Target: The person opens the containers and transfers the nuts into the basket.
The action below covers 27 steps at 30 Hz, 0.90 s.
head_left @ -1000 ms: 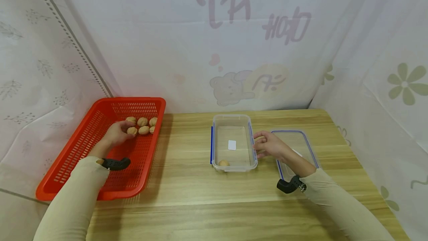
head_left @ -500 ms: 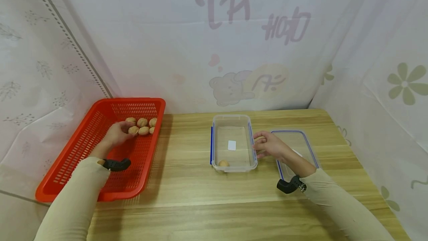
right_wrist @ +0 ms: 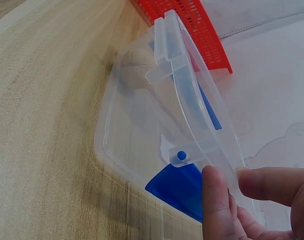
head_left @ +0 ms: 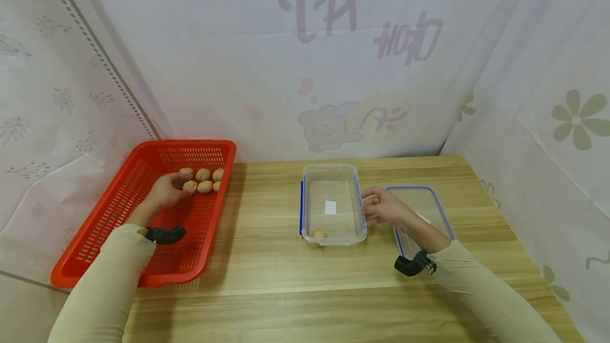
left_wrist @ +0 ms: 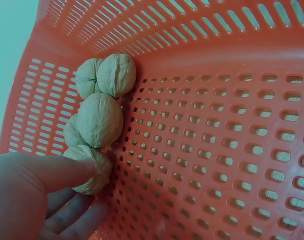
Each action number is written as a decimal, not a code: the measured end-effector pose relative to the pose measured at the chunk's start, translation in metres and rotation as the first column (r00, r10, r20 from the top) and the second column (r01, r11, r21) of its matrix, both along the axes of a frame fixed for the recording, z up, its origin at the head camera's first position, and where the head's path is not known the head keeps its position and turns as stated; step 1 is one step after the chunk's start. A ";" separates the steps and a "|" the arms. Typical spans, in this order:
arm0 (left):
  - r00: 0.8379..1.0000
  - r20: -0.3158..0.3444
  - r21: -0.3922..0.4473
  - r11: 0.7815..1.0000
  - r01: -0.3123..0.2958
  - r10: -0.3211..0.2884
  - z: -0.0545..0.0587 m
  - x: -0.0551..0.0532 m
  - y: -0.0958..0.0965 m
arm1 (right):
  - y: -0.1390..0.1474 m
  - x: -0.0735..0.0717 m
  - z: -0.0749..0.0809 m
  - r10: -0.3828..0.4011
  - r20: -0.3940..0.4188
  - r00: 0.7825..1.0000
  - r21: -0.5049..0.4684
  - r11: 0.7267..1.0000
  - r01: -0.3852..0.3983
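Note:
My left hand [head_left: 167, 190] reaches into the red plastic basket [head_left: 216, 226]. Its thumb lies over a walnut [left_wrist: 98, 172] with the fingers curled at the other side, pinching it. Several other walnuts [left_wrist: 100, 120] sit against this one in the basket's far right corner. On the table, a clear plastic food box [head_left: 329, 189] stands without its lid, one walnut [head_left: 319, 233] in its near left corner. My right hand [head_left: 385, 206] holds the box's right rim between thumb and fingers, beside a blue latch flap [right_wrist: 179, 187].
The clear lid [head_left: 419, 197] with a blue seal lies on the wooden table [head_left: 271, 269] right of the box, partly under my right forearm. A white printed curtain [head_left: 267, 68] hangs behind the table and along both sides.
The walnut at my left fingertips has shifted slightly right, toward its neighbour. My right hand and the box stay in place.

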<state>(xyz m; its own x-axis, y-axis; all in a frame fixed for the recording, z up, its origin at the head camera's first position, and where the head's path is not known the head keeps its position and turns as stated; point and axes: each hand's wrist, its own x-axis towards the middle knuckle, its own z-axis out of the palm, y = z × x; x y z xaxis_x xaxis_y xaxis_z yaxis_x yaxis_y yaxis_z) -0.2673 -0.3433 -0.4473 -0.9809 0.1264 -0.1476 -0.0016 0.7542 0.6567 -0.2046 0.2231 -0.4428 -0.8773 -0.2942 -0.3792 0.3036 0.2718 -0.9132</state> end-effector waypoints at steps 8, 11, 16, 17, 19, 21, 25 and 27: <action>0.999 0.028 0.025 0.999 -0.033 0.032 0.008 0.002 -0.003 | 0.001 0.000 0.000 -0.012 0.008 1.000 0.005 1.000 0.012; 0.999 0.018 0.026 0.999 -0.032 0.032 0.016 0.003 -0.003 | 0.000 0.000 -0.001 -0.011 0.005 1.000 0.001 1.000 0.011; 1.000 -0.025 0.023 1.000 -0.014 0.014 0.032 0.007 -0.002 | 0.000 0.000 -0.001 -0.010 0.003 1.000 -0.003 1.000 0.010; 0.999 -0.036 0.015 1.000 -0.008 0.009 0.035 0.007 -0.001 | 0.000 0.000 -0.001 -0.008 0.001 1.000 -0.003 1.000 0.008; 0.998 -0.056 -0.018 1.000 0.005 -0.006 0.042 0.008 -0.001 | 0.000 0.000 -0.001 -0.008 0.003 1.000 -0.005 1.000 0.008; 0.997 -0.075 -0.054 0.998 0.015 -0.020 0.048 0.008 -0.001 | 0.000 0.001 -0.001 -0.003 0.002 1.000 -0.009 1.000 0.003; 0.994 -0.104 -0.109 0.994 0.031 -0.043 0.058 0.009 0.000 | 0.000 0.001 0.001 0.001 -0.001 1.000 -0.017 1.000 -0.001; 0.993 -0.108 -0.123 0.992 0.036 -0.050 0.062 0.010 0.001 | 0.000 0.001 0.001 -0.002 0.001 1.000 -0.017 1.000 0.002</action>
